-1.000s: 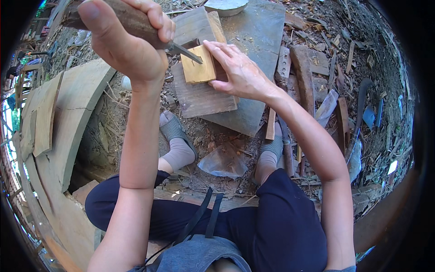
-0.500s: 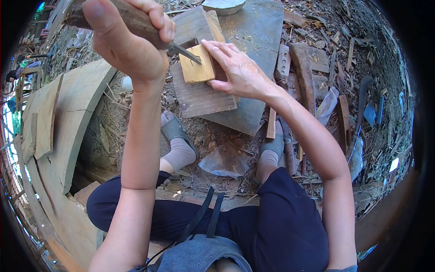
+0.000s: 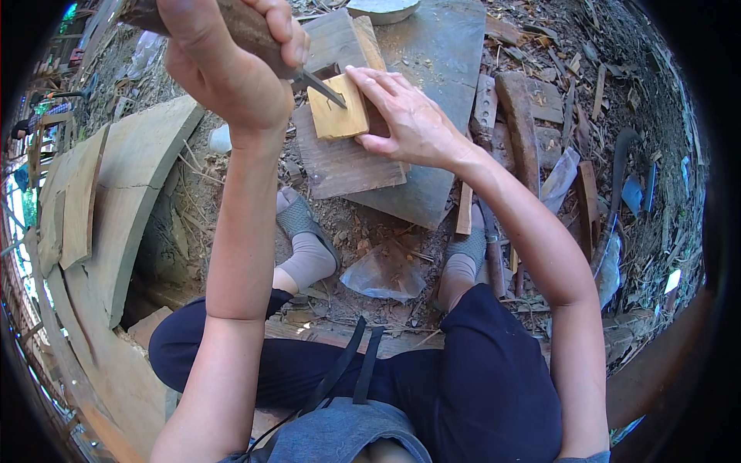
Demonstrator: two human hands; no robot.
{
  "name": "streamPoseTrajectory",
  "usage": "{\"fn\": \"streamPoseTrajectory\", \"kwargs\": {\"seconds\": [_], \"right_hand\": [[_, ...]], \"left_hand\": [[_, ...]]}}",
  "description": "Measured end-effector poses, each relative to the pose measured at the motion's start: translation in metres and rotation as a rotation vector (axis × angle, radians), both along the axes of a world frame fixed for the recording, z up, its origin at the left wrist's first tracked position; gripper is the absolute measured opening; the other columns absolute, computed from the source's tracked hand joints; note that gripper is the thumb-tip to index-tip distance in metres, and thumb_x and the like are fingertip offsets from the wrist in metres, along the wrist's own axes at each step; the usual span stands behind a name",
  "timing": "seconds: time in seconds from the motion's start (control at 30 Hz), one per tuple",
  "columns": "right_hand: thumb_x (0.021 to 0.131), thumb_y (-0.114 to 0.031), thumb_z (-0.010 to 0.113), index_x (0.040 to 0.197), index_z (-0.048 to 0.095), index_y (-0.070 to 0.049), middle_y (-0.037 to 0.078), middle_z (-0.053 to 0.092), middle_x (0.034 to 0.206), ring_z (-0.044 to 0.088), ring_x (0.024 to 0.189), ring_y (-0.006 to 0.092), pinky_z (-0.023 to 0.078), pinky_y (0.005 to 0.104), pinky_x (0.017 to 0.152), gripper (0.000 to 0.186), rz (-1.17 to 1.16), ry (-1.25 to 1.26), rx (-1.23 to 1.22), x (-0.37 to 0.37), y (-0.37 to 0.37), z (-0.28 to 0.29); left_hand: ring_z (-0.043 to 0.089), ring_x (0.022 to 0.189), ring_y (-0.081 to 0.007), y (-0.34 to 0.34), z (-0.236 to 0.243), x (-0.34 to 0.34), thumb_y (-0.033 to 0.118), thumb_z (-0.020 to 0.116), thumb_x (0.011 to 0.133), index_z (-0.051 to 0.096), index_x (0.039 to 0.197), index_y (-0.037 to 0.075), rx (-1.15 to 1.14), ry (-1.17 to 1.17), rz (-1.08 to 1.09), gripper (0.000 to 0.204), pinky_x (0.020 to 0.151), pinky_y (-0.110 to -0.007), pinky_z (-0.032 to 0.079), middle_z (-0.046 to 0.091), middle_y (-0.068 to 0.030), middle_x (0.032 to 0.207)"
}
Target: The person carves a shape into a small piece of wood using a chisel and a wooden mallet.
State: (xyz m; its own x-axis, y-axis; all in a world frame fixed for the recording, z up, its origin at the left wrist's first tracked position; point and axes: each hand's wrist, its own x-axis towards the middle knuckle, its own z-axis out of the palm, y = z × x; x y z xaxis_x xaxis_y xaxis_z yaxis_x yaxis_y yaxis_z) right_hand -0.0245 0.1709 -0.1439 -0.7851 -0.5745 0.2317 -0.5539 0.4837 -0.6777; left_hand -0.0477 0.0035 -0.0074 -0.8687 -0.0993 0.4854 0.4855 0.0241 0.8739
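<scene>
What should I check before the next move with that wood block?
1. Left hand wrapped around the tool handle: ok.
2. Right hand steadying the wooden block: ok, it's on the right side.
3. Right-hand fingers off the blade: ok, but they're near its tip.
4. Wooden board underneath: ok.
5. Blade sharp enough: cannot tell.

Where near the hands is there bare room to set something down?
The grey board offers room in its upper part, between the pale round object and the right hand, though lightly littered, and at its lower end, beside the plank. Crowded: the wooden block, under the tool in the left hand, and right of the board, among wood pieces.
</scene>
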Motion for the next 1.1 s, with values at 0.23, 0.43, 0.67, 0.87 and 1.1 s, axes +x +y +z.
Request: {"fn": "streamPoseTrajectory", "kwargs": {"seconds": [0.23,0.43,0.67,0.87,1.1], "right_hand": [[0.076,-0.03,0.07,0.151,0.027,-0.011,0.013,0.041,0.146,0.042,0.132,0.0312,0.039,0.05,0.108,0.088,-0.001,0.025,-0.006,0.0,-0.001,0.001],[0.075,-0.03,0.07,0.15,0.028,-0.008,0.013,0.042,0.145,0.044,0.13,0.0308,0.04,0.0454,0.106,0.088,-0.008,0.044,-0.007,0.0,0.0,0.001],[0.075,-0.028,0.071,0.15,0.029,-0.009,0.014,0.042,0.146,0.042,0.131,0.0324,0.039,0.0445,0.108,0.088,-0.022,0.04,-0.02,0.001,-0.002,-0.001],[0.076,-0.031,0.07,0.15,0.029,-0.01,0.011,0.041,0.147,0.042,0.132,0.0291,0.04,0.0443,0.107,0.087,-0.019,0.036,-0.011,0.002,0.0,0.0],[0.076,-0.031,0.069,0.149,0.029,-0.01,0.01,0.04,0.147,0.041,0.133,0.0289,0.04,0.0467,0.107,0.086,-0.023,0.035,-0.007,0.003,-0.001,0.001]], "left_hand": [[0.046,0.041,-0.0123,0.017,0.006,-0.002,0.081,0.045,0.083,0.051,0.083,0.009,-0.028,0.05,-0.008,0.073,0.041,-0.027,0.038,0.049,-0.0035,0.057],[0.04,0.034,-0.0071,0.044,0.011,-0.005,0.062,0.049,0.095,0.048,0.069,0.01,0.137,0.1,0.09,0.058,0.031,-0.021,0.031,0.044,0.0009,0.049],[0.045,0.04,-0.013,0.013,0.004,-0.001,0.08,0.051,0.081,0.051,0.082,0.009,0.001,0.04,0.132,0.071,0.04,-0.028,0.037,0.048,-0.0034,0.056],[0.044,0.042,-0.0128,-0.013,-0.003,-0.003,0.086,0.042,0.078,0.051,0.082,0.013,0.056,0.0,0.054,0.074,0.044,-0.029,0.037,0.046,-0.0013,0.057],[0.044,0.043,-0.013,-0.015,-0.004,-0.004,0.087,0.041,0.079,0.051,0.082,0.013,0.082,-0.003,0.017,0.074,0.045,-0.029,0.037,0.046,-0.0014,0.058]]}}
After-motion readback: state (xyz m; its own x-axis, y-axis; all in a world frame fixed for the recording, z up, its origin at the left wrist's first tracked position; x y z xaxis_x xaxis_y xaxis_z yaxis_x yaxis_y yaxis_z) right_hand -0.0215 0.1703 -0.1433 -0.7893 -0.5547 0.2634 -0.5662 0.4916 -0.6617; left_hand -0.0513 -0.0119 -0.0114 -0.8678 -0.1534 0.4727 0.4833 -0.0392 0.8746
